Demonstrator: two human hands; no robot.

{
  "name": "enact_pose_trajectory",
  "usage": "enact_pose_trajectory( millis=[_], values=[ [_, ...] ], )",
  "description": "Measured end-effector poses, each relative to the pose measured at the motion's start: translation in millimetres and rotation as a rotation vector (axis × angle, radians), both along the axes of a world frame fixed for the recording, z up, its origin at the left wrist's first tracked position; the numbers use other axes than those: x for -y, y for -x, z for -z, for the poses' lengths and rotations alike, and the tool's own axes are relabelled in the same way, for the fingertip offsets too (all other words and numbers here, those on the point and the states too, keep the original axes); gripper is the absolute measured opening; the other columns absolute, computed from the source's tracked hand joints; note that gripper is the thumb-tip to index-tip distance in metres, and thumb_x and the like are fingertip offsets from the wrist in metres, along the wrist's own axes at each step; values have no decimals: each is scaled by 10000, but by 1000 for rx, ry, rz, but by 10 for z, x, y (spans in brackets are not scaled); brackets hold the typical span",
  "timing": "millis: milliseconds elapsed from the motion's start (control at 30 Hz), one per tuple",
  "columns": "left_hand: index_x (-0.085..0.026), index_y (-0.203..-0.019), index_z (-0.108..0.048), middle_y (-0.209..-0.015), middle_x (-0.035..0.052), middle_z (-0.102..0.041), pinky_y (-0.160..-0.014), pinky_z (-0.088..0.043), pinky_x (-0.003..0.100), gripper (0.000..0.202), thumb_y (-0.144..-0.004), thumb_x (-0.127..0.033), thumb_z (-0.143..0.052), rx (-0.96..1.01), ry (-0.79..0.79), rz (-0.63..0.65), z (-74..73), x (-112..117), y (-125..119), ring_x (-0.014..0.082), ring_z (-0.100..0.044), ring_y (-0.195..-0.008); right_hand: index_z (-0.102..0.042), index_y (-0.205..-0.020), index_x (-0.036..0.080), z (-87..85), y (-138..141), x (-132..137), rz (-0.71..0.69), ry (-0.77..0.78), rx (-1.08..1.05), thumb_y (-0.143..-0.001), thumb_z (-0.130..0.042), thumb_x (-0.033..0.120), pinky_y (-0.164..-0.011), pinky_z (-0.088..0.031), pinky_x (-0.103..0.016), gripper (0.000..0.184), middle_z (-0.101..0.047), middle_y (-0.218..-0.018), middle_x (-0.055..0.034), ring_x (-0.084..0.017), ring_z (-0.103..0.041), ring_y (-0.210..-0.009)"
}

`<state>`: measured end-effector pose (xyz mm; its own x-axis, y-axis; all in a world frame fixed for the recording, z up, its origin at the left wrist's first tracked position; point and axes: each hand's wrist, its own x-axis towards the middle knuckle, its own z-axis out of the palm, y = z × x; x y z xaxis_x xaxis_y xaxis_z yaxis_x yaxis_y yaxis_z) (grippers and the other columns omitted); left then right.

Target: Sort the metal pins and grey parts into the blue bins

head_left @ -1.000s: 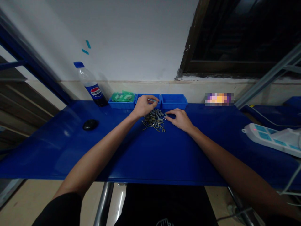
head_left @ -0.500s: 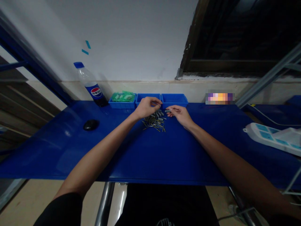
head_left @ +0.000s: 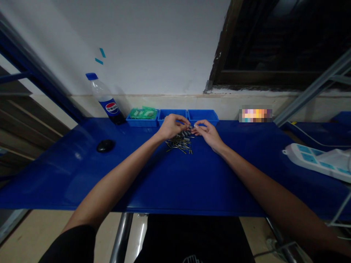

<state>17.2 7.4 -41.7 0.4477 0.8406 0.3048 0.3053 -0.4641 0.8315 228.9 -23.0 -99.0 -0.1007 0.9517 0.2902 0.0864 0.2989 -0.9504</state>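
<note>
My left hand is closed in a pinch above a pile of metal parts. At its fingertips is a small grey cylinder, partly covered by the fingers. My right hand comes in from the other side with thumb and forefinger pressed together, its tips almost touching those of the left. What sits in that right pinch is too small to tell. Beneath both hands lies the pile of thin brass-coloured and silver metal pins, with several short grey cylinders at its back edge.
Three blue bins stand in a row by the wall, the left one holding green packets. A cola bottle and a black mouse are to the left. A white power strip lies at the right on the blue table.
My right hand has shifted slightly left, bringing the fingertips of both hands together. The grey cylinder seen in the right fingers before now shows between the two hands, at the left fingertips.
</note>
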Motion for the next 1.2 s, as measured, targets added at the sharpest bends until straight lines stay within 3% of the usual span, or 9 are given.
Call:
enact_pose_trajectory(
  millis=[100, 233, 333, 467, 667, 900, 1067, 1200],
  values=[
    [-131, -967, -815, -1002, 130, -823, -808, -639, 351, 229, -792, -263, -748, 34, -1, -178, 17, -87, 69, 243, -790, -878, -724, -994, 233, -19, -30, 46, 21, -198, 338, -961, -681, 446, -874, -571, -409, 220, -808, -988, -73, -245, -760, -933],
    [-97, -1133, -795, -1024, 153, -823, -839, -628, 345, 334, -833, -223, -720, 73, 20, -354, 14, -168, 140, 267, -791, -968, -796, -1045, 240, -56, -43, 128, -119, -438, 676, -998, -657, 316, -1035, -503, -465, 166, -808, -1120, -72, -257, -732, -1071],
    [-83, -1202, -775, -1032, 161, -820, -845, -628, 346, 378, -852, -189, -678, 83, 38, -363, -7, -174, 146, 269, -788, -992, -803, -1120, 238, -57, -40, 146, -172, -502, 758, -1017, -646, 303, -1071, -481, -476, 199, -796, -1175, -84, -254, -720, -1111],
    [-112, -1091, -806, -1102, 135, -816, -921, -623, 358, 292, -847, -187, -665, 25, -12, -285, -41, -132, 99, 258, -781, -1015, -808, -1122, 259, -39, -52, 125, -162, -484, 779, -1011, -666, 304, -1023, -513, -443, 185, -811, -1158, -62, -254, -717, -1093],
    [-145, -987, -811, -1083, 98, -824, -963, -616, 359, 213, -842, -192, -663, -29, -83, -232, -67, -79, 46, 236, -783, -995, -815, -1048, 247, -9, -82, 96, -105, -437, 776, -982, -700, 268, -937, -543, -401, 134, -822, -1044, -67, -261, -719, -998],
    [-160, -974, -817, -1066, 93, -826, -945, -617, 352, 212, -843, -218, -660, -48, -118, -222, -42, -94, 52, 224, -778, -968, -785, -1146, 258, 16, -24, 125, -88, -442, 736, -1013, -640, 269, -999, -530, -442, 198, -810, -1140, -74, -277, -717, -1082],
    [-157, -992, -819, -1084, 103, -822, -972, -605, 369, 228, -851, -224, -653, -59, -129, -184, -50, -69, 51, 229, -775, -987, -776, -1113, 240, 27, 35, 103, 14, -325, 401, -987, -664, 339, -939, -581, -422, 195, -805, -1085, -78, -242, -753, -961],
    [-169, -1007, -816, -1069, 85, -825, -963, -602, 362, 243, -841, -211, -643, -101, -132, -124, -72, -29, 35, 222, -773, -979, -774, -997, 235, 38, 22, 12, 59, -121, 64, -781, -859, 448, -929, -613, -438, 315, -816, -1019, -73, -250, -768, -928]
  ],
)
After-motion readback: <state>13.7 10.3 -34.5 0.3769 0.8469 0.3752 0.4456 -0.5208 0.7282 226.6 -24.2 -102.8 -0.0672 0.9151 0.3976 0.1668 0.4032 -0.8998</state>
